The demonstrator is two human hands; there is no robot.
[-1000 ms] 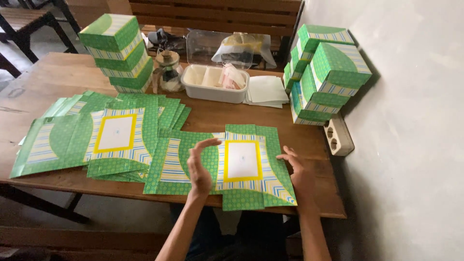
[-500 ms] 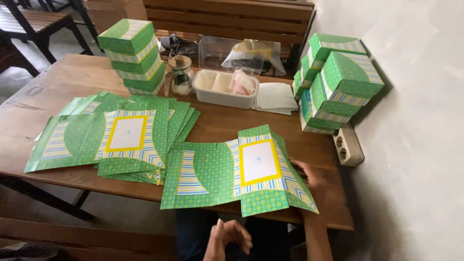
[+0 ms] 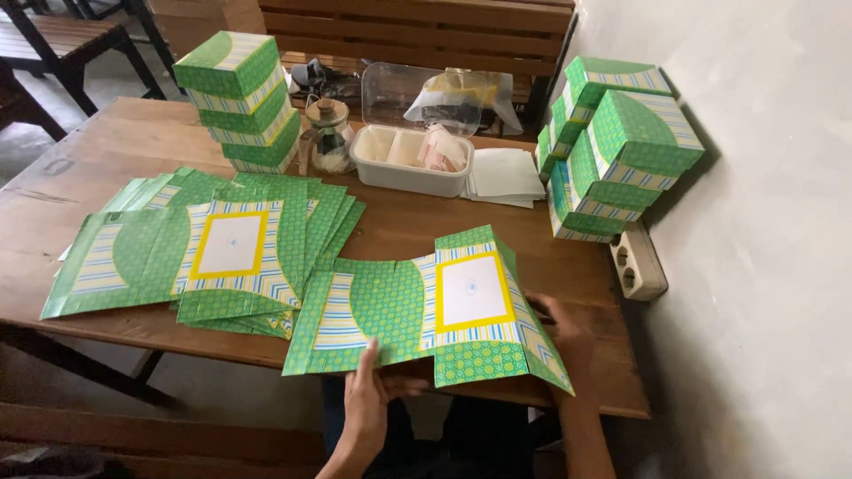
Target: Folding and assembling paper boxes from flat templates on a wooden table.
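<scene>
Left hand [image 3: 368, 401] pinches the near edge of a flat green box sheet [image 3: 417, 310], fingers closed on it. Right hand [image 3: 561, 330] sits under the sheet's right flap, mostly hidden; cannot tell how far it is open. Sheet lies at the near edge of the wooden bench [image 3: 133, 142], right side lifted. Pile of flat sheets [image 3: 204, 253] just left. Folded green boxes stacked far left [image 3: 240, 102] and far right [image 3: 617, 151]. White tray [image 3: 408, 160] between them.

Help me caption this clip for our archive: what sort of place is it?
Probably a small informal box-folding spot, perhaps at an eatery: a brown wooden table against a plain wall, a stack of flat green patterned cardboard box blanks, and folded green boxes piled alongside.
</scene>
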